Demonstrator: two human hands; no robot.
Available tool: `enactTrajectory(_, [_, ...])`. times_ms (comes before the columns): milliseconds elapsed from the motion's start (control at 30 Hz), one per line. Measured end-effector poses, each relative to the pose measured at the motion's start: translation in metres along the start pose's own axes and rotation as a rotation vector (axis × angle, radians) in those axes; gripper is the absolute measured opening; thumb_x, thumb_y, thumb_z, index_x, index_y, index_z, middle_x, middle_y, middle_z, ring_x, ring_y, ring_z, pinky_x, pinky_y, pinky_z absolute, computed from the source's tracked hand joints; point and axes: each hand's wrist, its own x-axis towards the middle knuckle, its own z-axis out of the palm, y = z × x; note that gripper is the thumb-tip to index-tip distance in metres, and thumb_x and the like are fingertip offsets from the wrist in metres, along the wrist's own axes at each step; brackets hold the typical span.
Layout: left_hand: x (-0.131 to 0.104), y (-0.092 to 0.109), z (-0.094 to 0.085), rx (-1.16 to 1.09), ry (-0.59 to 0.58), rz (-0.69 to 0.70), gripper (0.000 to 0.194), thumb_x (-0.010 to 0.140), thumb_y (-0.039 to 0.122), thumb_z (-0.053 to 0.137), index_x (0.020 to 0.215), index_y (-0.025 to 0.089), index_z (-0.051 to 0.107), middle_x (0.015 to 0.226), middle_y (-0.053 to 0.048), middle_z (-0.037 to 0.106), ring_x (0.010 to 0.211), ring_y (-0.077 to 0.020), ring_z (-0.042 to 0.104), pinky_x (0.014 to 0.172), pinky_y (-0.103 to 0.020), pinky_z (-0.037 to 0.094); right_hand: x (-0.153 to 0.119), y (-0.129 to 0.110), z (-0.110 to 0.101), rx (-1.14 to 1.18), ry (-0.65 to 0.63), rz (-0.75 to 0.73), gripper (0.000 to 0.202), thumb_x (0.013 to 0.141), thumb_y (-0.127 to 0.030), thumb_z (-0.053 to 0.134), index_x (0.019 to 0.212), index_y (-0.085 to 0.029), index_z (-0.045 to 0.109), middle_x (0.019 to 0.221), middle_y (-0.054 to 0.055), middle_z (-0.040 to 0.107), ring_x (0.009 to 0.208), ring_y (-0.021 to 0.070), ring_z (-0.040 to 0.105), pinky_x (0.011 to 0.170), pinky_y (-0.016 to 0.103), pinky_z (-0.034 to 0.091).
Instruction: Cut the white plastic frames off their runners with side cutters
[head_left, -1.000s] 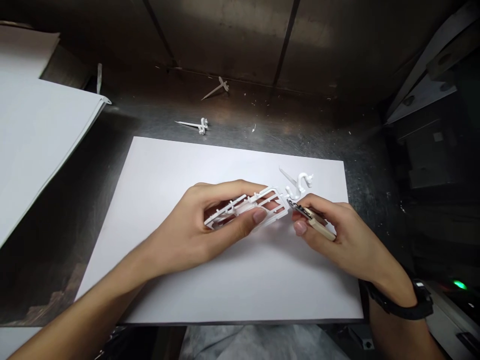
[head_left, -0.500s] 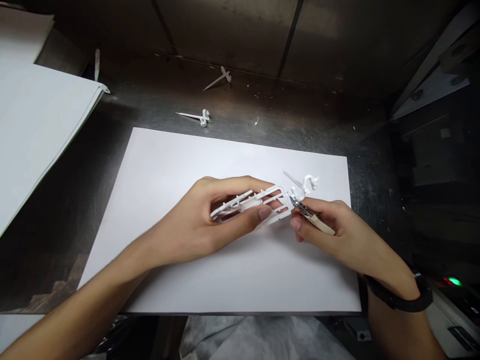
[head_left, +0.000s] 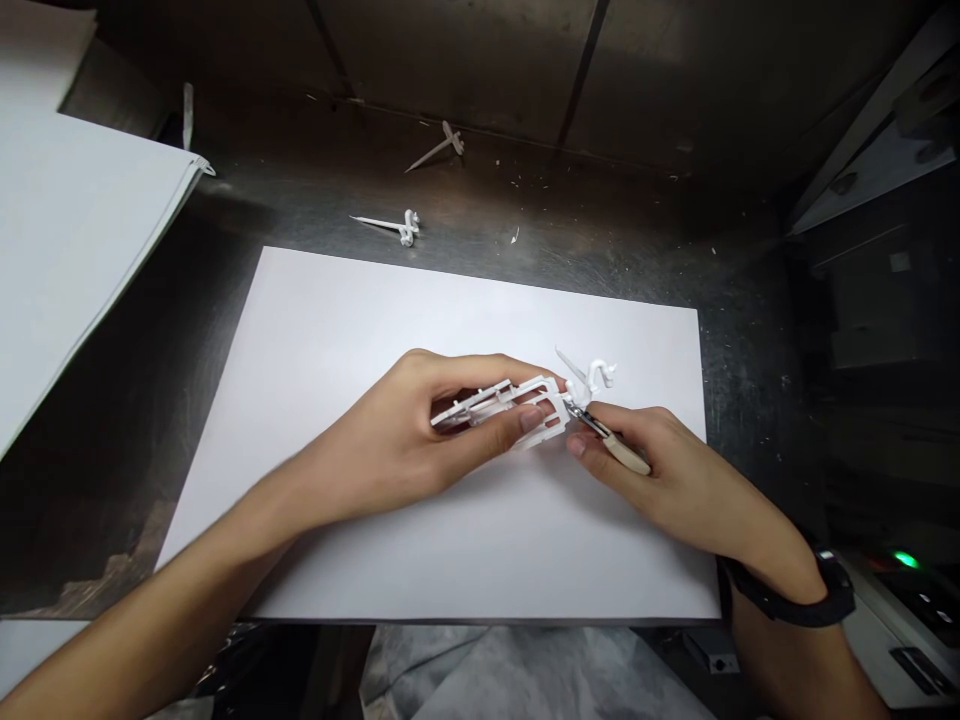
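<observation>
My left hand (head_left: 420,430) is wrapped round a white plastic frame (head_left: 487,402), its thumb pressing on the near side, above the white sheet. My right hand (head_left: 652,450) grips small cutters with cream handles (head_left: 626,455). The metal jaws of the cutters touch the right end of the frame, where a white curled piece with a spike (head_left: 598,378) stands out. Whether that piece is still joined to the frame is too small to tell. My right fingertips are partly hidden behind the cutters.
A large white sheet (head_left: 337,560) lies on the dark metal table (head_left: 292,210). Behind it are two spiked white pieces (head_left: 405,228) (head_left: 450,140) and small scraps. White sheets (head_left: 75,220) are stacked at the left. A device with a green light (head_left: 905,559) stands at the lower right.
My right hand, the cutters and the curled piece have shifted slightly left. The frame in my left hand has tilted a little, and the camera view has moved slightly.
</observation>
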Motion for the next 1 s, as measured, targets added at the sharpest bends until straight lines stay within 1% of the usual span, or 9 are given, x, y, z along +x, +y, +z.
enactTrajectory(167, [0.001,0.001,-0.002,-0.005,-0.014,-0.009,0.018,0.107,0.03,0.074,0.12,0.029,0.086,0.114,0.0,0.083,0.094,-0.0199,0.078,0.077,-0.022,0.057,0.001,0.0,0.002,-0.002,0.0,0.006,0.038,0.119,-0.045,0.055,0.094,-0.019,0.066,0.083,-0.001,0.057,0.075,0.0193,0.049,0.069,0.034,0.035])
enactTrajectory(267, [0.002,0.004,-0.003,-0.009,-0.041,-0.022,0.017,0.108,0.031,0.073,0.118,0.029,0.087,0.108,0.0,0.083,0.087,-0.0187,0.076,0.071,-0.022,0.056,0.001,0.0,0.001,0.018,-0.015,-0.01,0.037,0.118,-0.046,0.057,0.094,-0.019,0.065,0.085,-0.001,0.058,0.077,0.0192,0.05,0.07,0.034,0.037])
enactTrajectory(367, [0.002,0.005,-0.003,-0.023,-0.048,-0.014,0.016,0.108,0.031,0.073,0.117,0.029,0.087,0.109,0.0,0.083,0.09,-0.0182,0.077,0.067,-0.02,0.054,0.001,0.0,0.001,0.034,-0.023,-0.022,0.036,0.118,-0.046,0.058,0.094,-0.019,0.065,0.087,-0.001,0.06,0.08,0.0198,0.052,0.073,0.033,0.038])
enactTrajectory(500, [0.001,0.003,-0.003,0.008,-0.042,-0.023,0.017,0.109,0.034,0.072,0.116,0.028,0.086,0.11,-0.001,0.082,0.091,-0.0191,0.076,0.069,-0.02,0.055,0.002,0.0,0.006,0.032,0.027,0.003,0.035,0.116,-0.043,0.057,0.093,-0.018,0.066,0.084,0.0,0.058,0.078,0.0202,0.051,0.07,0.033,0.037])
enactTrajectory(567, [0.001,0.001,-0.002,0.021,-0.04,-0.025,0.018,0.109,0.035,0.072,0.118,0.029,0.086,0.109,-0.001,0.082,0.091,-0.0193,0.077,0.073,-0.021,0.057,0.003,0.0,0.009,0.025,0.055,0.018,0.033,0.114,-0.04,0.059,0.089,-0.018,0.064,0.079,-0.001,0.053,0.074,0.0185,0.047,0.067,0.032,0.034])
enactTrajectory(700, [0.001,-0.002,-0.002,0.024,-0.026,-0.003,0.025,0.11,0.038,0.071,0.13,0.031,0.084,0.122,-0.002,0.081,0.109,-0.0229,0.078,0.09,-0.025,0.061,0.003,0.002,0.011,-0.015,0.093,0.02,0.039,0.112,-0.039,0.058,0.079,-0.019,0.05,0.071,-0.004,0.037,0.065,0.0145,0.032,0.058,0.032,0.026])
enactTrajectory(767, [0.002,-0.004,-0.003,0.039,-0.026,0.006,0.027,0.11,0.037,0.072,0.135,0.033,0.082,0.126,-0.002,0.08,0.112,-0.0226,0.077,0.093,-0.025,0.06,0.003,0.002,0.011,-0.029,0.102,0.014,0.042,0.112,-0.039,0.058,0.077,-0.019,0.047,0.069,-0.004,0.033,0.063,0.0139,0.028,0.056,0.032,0.024])
enactTrajectory(867, [0.002,-0.006,-0.004,0.073,-0.028,0.021,0.029,0.11,0.035,0.072,0.137,0.036,0.081,0.127,0.0,0.08,0.109,-0.0191,0.077,0.091,-0.022,0.058,0.001,0.003,0.01,-0.038,0.101,-0.003,0.044,0.114,-0.039,0.057,0.077,-0.019,0.045,0.068,-0.005,0.034,0.062,0.0134,0.029,0.056,0.033,0.024])
enactTrajectory(1000, [0.001,-0.006,-0.005,0.109,-0.027,0.013,0.031,0.11,0.035,0.072,0.14,0.037,0.079,0.122,0.001,0.081,0.094,-0.0157,0.075,0.081,-0.021,0.055,0.0,0.003,0.01,-0.051,0.09,-0.011,0.045,0.114,-0.038,0.056,0.077,-0.019,0.042,0.066,-0.005,0.035,0.062,0.0137,0.028,0.057,0.033,0.024])
